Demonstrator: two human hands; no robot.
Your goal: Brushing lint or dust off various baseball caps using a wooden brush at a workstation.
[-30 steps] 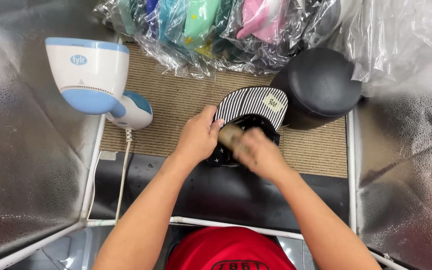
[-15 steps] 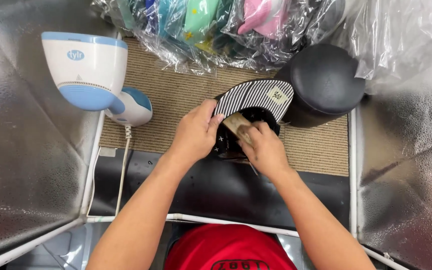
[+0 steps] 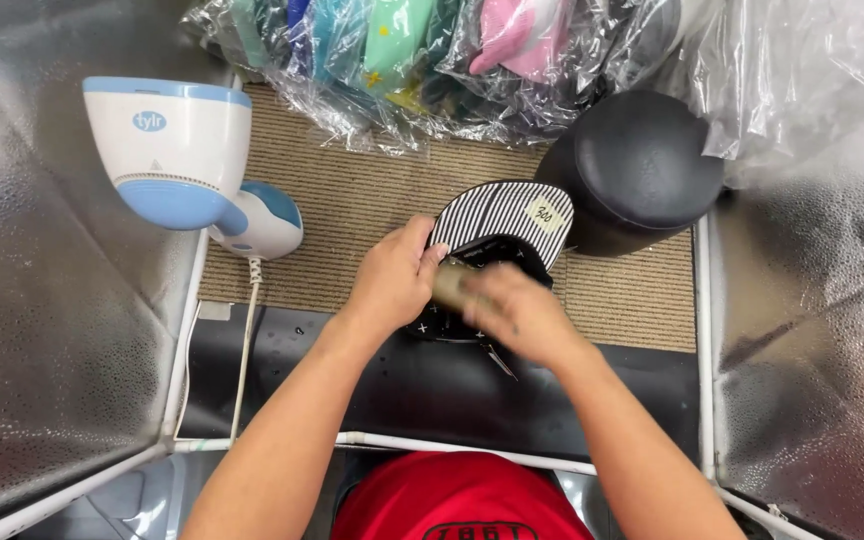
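Observation:
A black cap with small white crosses and a black-and-white striped brim point(image 3: 507, 215) lies upside down where the woven mat point(image 3: 352, 190) meets a black surface point(image 3: 352, 370). My left hand point(image 3: 392, 280) grips the cap's rim beside the brim. My right hand point(image 3: 517, 315), blurred by motion, is over the cap's opening. Its fingers are closed on a small brown object point(image 3: 449, 285) pressed into the cap. What that object is cannot be made out. A small pale sticker sits on the brim.
A white and blue handheld steamer point(image 3: 177, 165) stands at the left, its white cord point(image 3: 245, 340) running down. A black dome-shaped form point(image 3: 637, 165) sits right of the cap. Plastic-bagged colourful caps point(image 3: 432, 50) pile at the back. Silvery reflective walls point(image 3: 42, 330) enclose both sides.
My right hand has shifted slightly down over the cap's opening and is now blurred. My left hand keeps its grip on the rim, and the cap has barely moved.

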